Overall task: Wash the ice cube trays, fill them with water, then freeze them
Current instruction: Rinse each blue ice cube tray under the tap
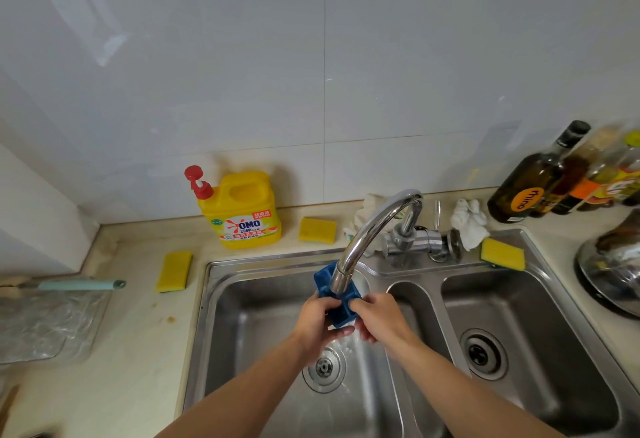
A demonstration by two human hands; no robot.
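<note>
A blue ice cube tray (pixel 341 309) is held tilted over the left basin of the steel sink (pixel 249 326), right under the spout of the curved chrome faucet (pixel 370 229). My left hand (pixel 317 325) grips its left side and my right hand (pixel 379 318) grips its right side. Water runs off the tray's lower end toward the left drain (pixel 324 366). The faucet spout hides the middle of the tray.
A yellow dish soap jug (pixel 244 212) stands behind the sink. Yellow sponges lie at the counter's left (pixel 174 271), at the back (pixel 317 229) and on the sink rim (pixel 503 253). Dark bottles (pixel 540 177) and a metal lid (pixel 613 264) are at the right. A clear tray (pixel 45 323) lies left.
</note>
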